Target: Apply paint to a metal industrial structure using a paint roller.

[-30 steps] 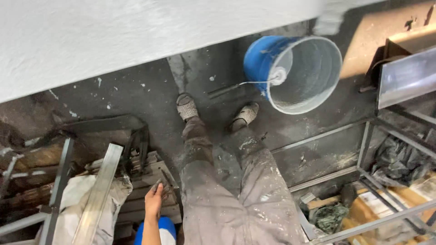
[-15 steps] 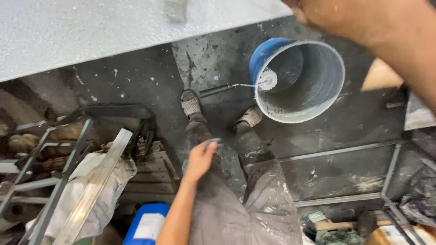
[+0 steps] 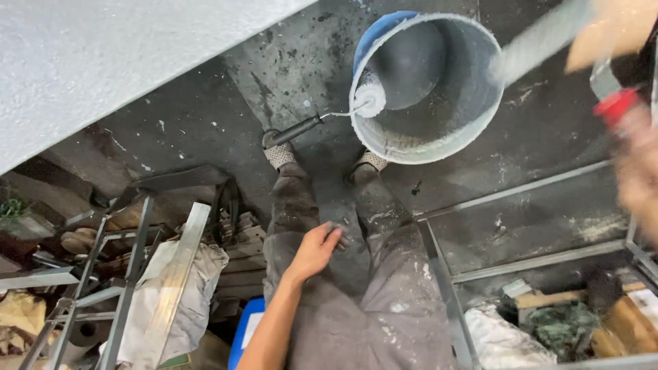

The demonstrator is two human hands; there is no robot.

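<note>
- The person stands on a dark, paint-spattered concrete floor (image 3: 205,116), looking straight down past grey, paint-stained work trousers (image 3: 370,301) to their shoes.
- The left hand (image 3: 317,250) rests flat against the left thigh, fingers (image 3: 334,236) loosely curled together and holding nothing.
- The right hand (image 3: 641,171) is a blur at the right edge. It appears to be closed around the red-banded handle of a long pale paint roller (image 3: 541,44), which slants up across the frame, though I cannot tell exactly how its fingers sit.
- A large round blue plastic bucket (image 3: 428,89) with a whitish, paint-coated inside stands on the floor just ahead of the shoes, nearly touching the right toe.
- A small white mini-roller with a black handle (image 3: 322,122) hangs over the bucket's left rim, its handle lying out beside the left shoe.
- A pale rough plastered wall (image 3: 103,55) fills the upper left.
- To the left lies a jumble of metal frames, a strip and a bag (image 3: 164,288); to the right, steel frame rails (image 3: 521,199).
- Risks, as I judge them: a step forward could kick the bucket or tread on the mini-roller's handle and flip it out; the swinging long roller could drip or clip the bucket rim; the rails and clutter close on both sides are trip hazards.
</note>
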